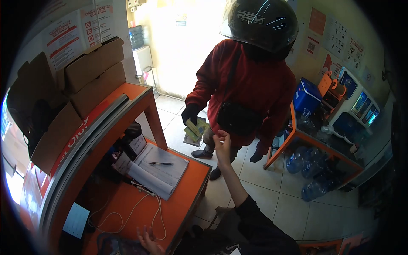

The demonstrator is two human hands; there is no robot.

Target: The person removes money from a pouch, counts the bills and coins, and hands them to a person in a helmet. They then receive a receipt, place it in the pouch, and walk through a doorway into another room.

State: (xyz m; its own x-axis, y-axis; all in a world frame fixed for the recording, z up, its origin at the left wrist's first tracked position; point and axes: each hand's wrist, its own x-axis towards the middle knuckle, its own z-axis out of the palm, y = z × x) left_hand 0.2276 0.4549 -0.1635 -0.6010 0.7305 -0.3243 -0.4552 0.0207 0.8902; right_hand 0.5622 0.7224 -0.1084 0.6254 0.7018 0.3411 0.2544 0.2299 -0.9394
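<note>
My right hand [222, 146] is stretched forward over the floor, its fingers loosely bent and apart, with nothing visible in it. Just left of it, a black-gloved hand [190, 113] of a person in a dark red jacket [255, 80] and black helmet [265, 23] holds what look like yellow-green banknotes [196, 129]. A small gap separates my fingers from the notes. My left hand [148, 241] is low in the view by the orange desk [127, 204], fingers spread, holding nothing I can see. A white cable [159, 219] lies close to it.
An open notebook [159, 170] with a pen [161, 163] lies on the desk. Cardboard boxes [91, 63] stand on the raised counter at left. On the right are a table with a blue cooler box [307, 94] and several water jugs [314, 191] beneath.
</note>
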